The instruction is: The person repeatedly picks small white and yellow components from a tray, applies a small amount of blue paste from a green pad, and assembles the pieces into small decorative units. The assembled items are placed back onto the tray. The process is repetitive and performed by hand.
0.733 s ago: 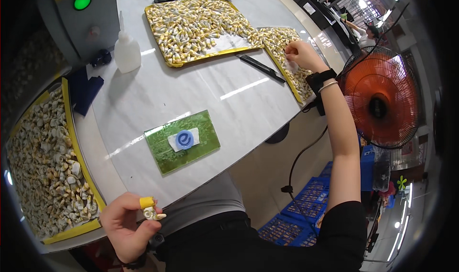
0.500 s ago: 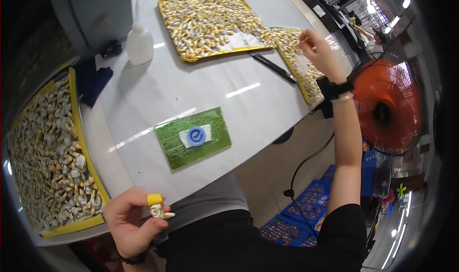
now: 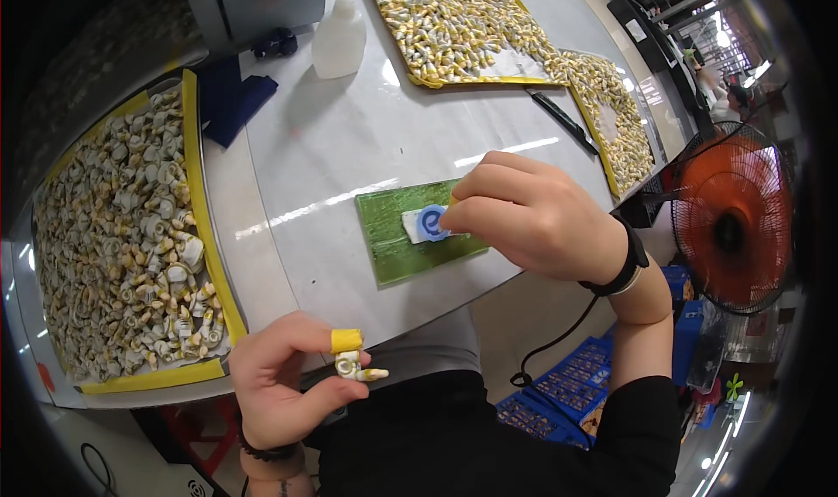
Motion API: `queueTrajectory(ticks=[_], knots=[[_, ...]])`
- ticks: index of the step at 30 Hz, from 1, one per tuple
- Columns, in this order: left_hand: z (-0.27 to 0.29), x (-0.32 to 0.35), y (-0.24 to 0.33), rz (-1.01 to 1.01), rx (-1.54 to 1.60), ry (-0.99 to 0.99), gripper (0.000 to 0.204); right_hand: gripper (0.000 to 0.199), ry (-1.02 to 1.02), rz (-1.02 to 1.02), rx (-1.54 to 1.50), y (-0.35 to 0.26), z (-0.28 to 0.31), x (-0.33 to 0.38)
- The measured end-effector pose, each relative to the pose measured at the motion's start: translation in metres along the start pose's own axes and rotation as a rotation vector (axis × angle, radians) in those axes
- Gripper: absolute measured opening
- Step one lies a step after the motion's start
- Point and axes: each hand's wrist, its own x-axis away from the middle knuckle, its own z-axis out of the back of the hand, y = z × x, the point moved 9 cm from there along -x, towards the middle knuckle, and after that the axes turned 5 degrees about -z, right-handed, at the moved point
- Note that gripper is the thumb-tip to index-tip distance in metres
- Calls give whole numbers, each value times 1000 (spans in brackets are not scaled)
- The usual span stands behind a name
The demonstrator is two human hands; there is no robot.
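Note:
My left hand [image 3: 284, 379] pinches a small white-and-yellow figurine piece [image 3: 352, 368] at the table's near edge. Yellow tape wraps that hand's index fingertip. A green rectangular plate [image 3: 391, 266] lies on the table ahead. On it is a white pad [image 3: 409, 227] under a round blue disc [image 3: 429, 223] with a dark curved mark. My right hand [image 3: 550, 213] has its thumb and fingers closed at the disc's right edge. A bit of yellow shows at those fingertips. What they hold, if anything, is hidden.
A yellow-edged tray of grey-white pieces [image 3: 122, 235] stands at left. Two trays of yellow-white pieces [image 3: 463, 26] [image 3: 628, 117] are at the back. Nearby are a white squeeze bottle [image 3: 339, 39], a black knife-like tool [image 3: 563, 122] and dark blue cloth [image 3: 240, 109]. An orange fan [image 3: 729, 222] stands right.
My right hand has come from above the right-hand tray down to the blue disc on the green plate. My left hand still holds the figurine piece. The view has shifted left.

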Motion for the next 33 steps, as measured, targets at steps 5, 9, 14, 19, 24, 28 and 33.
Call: queueTrajectory(ticks=[5,9,14,19,24,28,33], knots=[[0,-1,0,-22,-10,-3,31,21,-117,21,86,-6,-11,-2],[1,-1,3,-69,5,11,31,23,-122,36,146,-12,-18,-3],[2,5,11,-170,-79,87,35,20,153,-55,16,-16,12,-2],[-15,12,27,-358,-132,65,33,26,300,-122,-531,-40,26,11],[-33,12,30,-408,-272,-66,41,18,338,-119,-788,-49,19,18],[-41,11,34,-455,-323,-148,41,15,359,-49,-790,-54,15,20],[-44,10,39,-473,-355,-123,40,13,328,12,-800,-59,11,20]])
